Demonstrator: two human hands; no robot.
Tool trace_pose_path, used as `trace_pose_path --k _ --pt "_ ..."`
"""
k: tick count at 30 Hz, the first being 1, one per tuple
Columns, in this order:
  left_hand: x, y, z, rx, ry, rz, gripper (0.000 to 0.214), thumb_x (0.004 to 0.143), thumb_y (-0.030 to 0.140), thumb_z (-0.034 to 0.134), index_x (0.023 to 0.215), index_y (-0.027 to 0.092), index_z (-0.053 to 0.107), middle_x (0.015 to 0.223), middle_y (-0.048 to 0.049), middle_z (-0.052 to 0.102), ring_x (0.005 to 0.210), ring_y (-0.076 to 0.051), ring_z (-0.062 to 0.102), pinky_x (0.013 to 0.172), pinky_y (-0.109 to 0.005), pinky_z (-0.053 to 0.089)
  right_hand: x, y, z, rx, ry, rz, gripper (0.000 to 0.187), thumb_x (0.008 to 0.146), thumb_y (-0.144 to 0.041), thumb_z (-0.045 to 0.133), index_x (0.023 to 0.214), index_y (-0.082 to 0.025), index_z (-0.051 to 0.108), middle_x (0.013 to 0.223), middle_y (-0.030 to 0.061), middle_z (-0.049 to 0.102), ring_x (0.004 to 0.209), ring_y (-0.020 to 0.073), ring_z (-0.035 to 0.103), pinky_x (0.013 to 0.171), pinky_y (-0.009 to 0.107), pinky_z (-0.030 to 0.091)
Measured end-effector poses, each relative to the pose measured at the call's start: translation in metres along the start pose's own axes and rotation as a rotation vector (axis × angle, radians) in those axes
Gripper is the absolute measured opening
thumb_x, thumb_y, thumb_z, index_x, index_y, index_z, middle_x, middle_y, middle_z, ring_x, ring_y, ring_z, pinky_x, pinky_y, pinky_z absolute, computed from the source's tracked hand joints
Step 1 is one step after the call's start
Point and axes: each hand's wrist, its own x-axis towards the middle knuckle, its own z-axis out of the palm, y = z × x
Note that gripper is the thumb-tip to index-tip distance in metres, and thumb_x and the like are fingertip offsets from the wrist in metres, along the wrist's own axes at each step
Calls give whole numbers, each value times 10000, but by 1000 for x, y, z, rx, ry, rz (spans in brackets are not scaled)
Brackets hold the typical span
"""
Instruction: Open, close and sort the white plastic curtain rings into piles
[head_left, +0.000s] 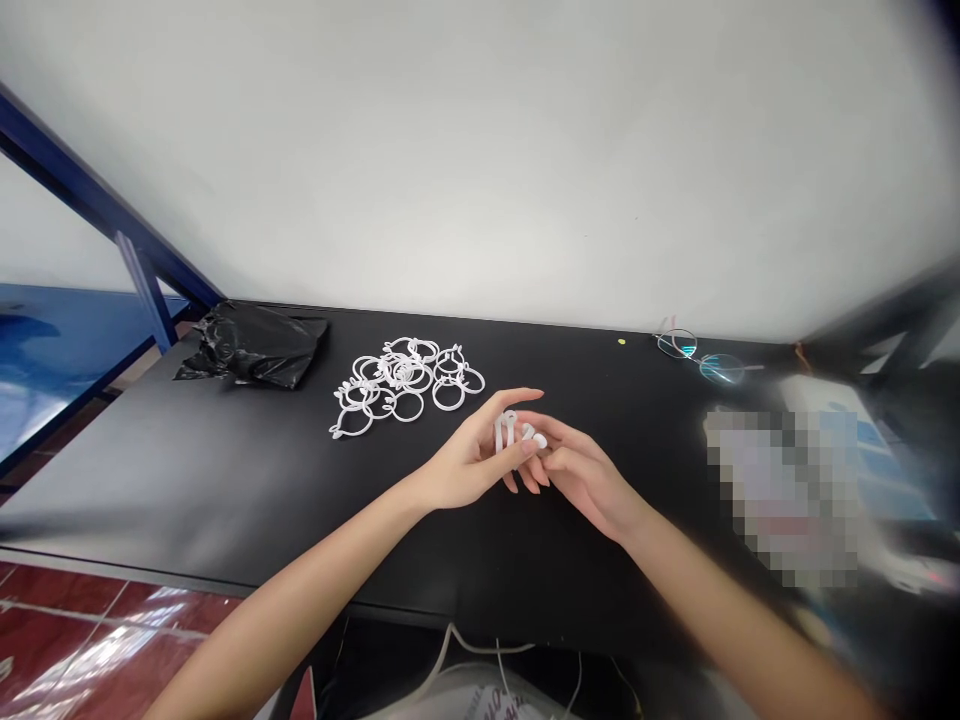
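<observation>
My two hands meet over the middle of a black table (187, 470). A small white plastic ring piece (516, 434) sits between them. My left hand (472, 455) curls its fingers round it, thumb pressed against it. My right hand (577, 470) pinches the same piece from the right with its fingertips. A pile of several white plastic rings (405, 385) lies on the table just beyond and left of my hands.
A crumpled black plastic bag (255, 345) lies at the back left. A pair of glasses (701, 358) rests at the back right near a small yellow speck (621, 342). A blurred-out object (787, 490) is at the right. A white wall stands behind the table.
</observation>
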Motion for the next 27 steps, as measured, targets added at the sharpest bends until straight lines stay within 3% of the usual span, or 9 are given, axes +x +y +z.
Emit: trace_pose_path --k 2,6,12,17,21,25,27 --pt "-1 0 1 24 1 3 535 945 337 546 1419 222 326 774 -32 678 718 -170 694 570 -222 538 0 -5 0 93 -74 63 362 783 -143 495 1105 -186 653 600 -30 514 591 145 480 691 351 459" --pt "-1 -3 1 29 32 -81 625 938 330 556 1472 284 234 833 -27 662 737 -171 697 550 -208 532 -2 -6 0 69 -16 50 463 762 -132 549 1204 -234 642 832 9 615 651 137 493 689 320 440" --pt "1 -5 0 -68 25 -133 665 930 330 563 1479 270 193 816 -36 668 734 -187 699 504 -208 544 -4 -3 -4 15 -58 36 547 761 -160 613 1297 -264 592 986 32 672 698 139 546 744 341 478" --pt "1 1 -6 -242 -84 -168 679 919 300 579 1484 260 204 825 -52 703 616 -153 675 483 -214 538 -1 -15 -9 -50 -111 81 479 742 -225 712 1215 -229 638 1043 58 710 840 194 653 849 415 508" --pt "0 5 -11 -366 -222 -214 703 914 225 580 1501 255 193 741 -36 708 457 -84 573 414 -148 425 0 -18 -9 -43 -216 116 471 752 -300 740 1200 -197 636 1035 96 730 977 255 682 900 462 505" --pt "-1 5 -13 -422 -221 -228 704 907 197 588 1503 257 217 639 7 669 391 -48 462 398 -141 353 0 -13 -7 -35 -189 131 322 725 -230 784 1013 -181 647 967 75 745 979 236 688 883 425 524" --pt "-2 5 -13 -412 -214 -231 694 897 215 603 1494 247 252 604 23 641 405 -61 471 395 -150 350 -1 -10 -6 0 -176 143 276 728 -218 787 939 -183 611 918 61 751 882 207 708 764 353 555"
